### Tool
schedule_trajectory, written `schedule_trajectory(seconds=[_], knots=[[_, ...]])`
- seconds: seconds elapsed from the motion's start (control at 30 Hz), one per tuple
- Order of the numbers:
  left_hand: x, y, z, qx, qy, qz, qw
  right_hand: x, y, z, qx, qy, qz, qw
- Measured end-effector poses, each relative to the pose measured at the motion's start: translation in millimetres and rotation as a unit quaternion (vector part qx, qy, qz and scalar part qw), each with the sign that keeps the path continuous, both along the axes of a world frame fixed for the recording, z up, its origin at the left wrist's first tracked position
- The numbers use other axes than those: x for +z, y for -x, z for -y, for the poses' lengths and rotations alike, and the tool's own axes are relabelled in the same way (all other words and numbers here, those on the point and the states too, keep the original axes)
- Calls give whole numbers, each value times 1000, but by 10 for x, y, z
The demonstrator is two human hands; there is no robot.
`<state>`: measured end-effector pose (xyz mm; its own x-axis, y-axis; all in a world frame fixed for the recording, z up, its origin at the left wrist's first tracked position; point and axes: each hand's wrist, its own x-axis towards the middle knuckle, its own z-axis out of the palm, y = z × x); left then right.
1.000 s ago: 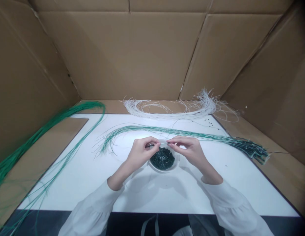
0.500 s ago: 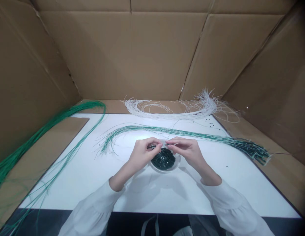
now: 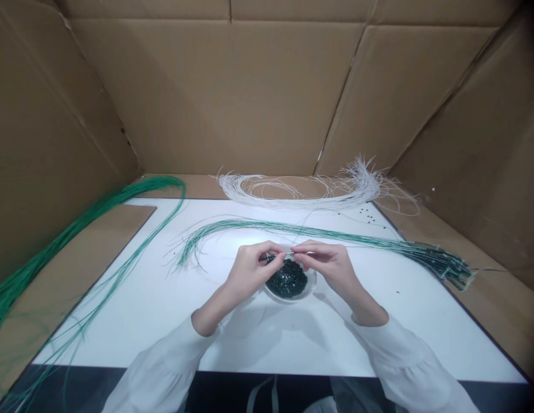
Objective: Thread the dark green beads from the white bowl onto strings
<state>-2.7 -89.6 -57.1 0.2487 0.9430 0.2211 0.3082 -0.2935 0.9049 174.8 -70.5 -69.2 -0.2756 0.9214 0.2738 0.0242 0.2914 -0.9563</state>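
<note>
Over a white bowl (image 3: 310, 290) of small dark green beads (image 3: 287, 279), both my hands pinch a thin strand (image 3: 289, 253) that spans the short gap between my fingertips. My left hand (image 3: 257, 267) is closed on it, and a few dark beads show on the strand under those fingers. From the other side my right hand (image 3: 327, 259) is closed with thumb and fingertips at the strand's end. Whether it also holds a bead is too small to tell. Just beyond the bowl lies a bundle of green strands (image 3: 335, 233), its right end dark with beads.
At the back lies a coil of white strands (image 3: 288, 202). A long hank of green strands (image 3: 90, 213) runs along the left side, over the table edge. Several loose beads (image 3: 368, 217) dot the white board (image 3: 163, 327) at back right. Cardboard walls (image 3: 215, 92) enclose the work surface.
My hands stay over the bowl in nearly the same pose. Only slight shifts of the fingertips along the strand show; fewer beads are visible at my left fingers.
</note>
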Motion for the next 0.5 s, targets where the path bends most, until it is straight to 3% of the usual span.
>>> schedule_trajectory(seconds=[0.33, 0.5], knots=[[-28, 4, -17, -4, -14, -10, 1000, -19, -16, -2, 11, -5, -8, 1000], [-29, 2, -14, 3, -31, -35, 999, -32, -16, -2, 10, -38, 37, 999]])
